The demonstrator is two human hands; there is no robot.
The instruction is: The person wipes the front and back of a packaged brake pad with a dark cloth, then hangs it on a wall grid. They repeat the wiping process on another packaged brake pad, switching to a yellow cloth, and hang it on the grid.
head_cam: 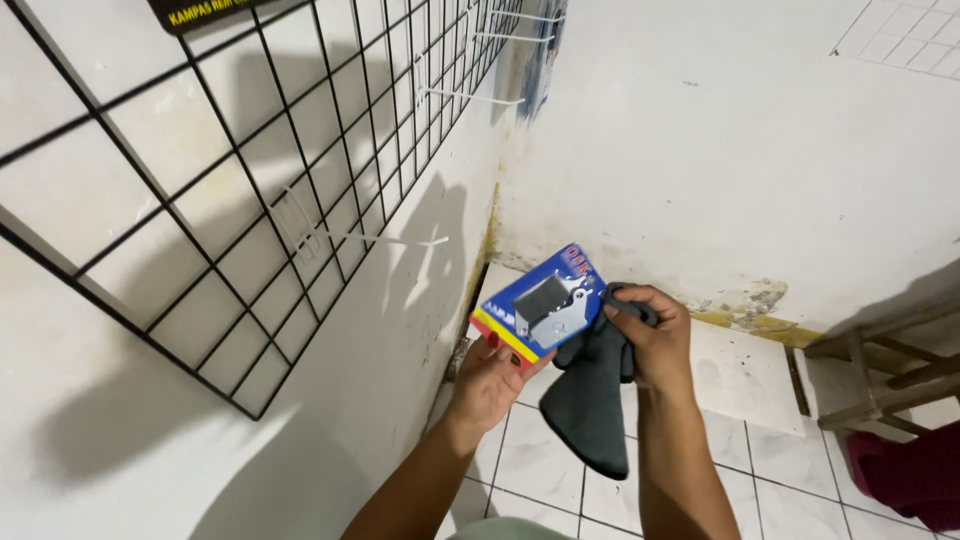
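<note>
My left hand [487, 382] holds a blue blister pack [540, 302] with a metal part under its clear front, gripped at its lower corner. My right hand [652, 338] is closed on a dark grey cloth [590, 395] and presses it against the pack's right edge. The cloth hangs down below both hands. Both hands are in front of a white wall corner, just right of a black wire grid panel [300, 190].
White display hooks [385, 240] stick out of the grid panel, more higher up [475, 97]. The floor is white tile [740, 370]. A wooden frame [880, 370] stands at the right, with a dark red thing [915, 475] beside it.
</note>
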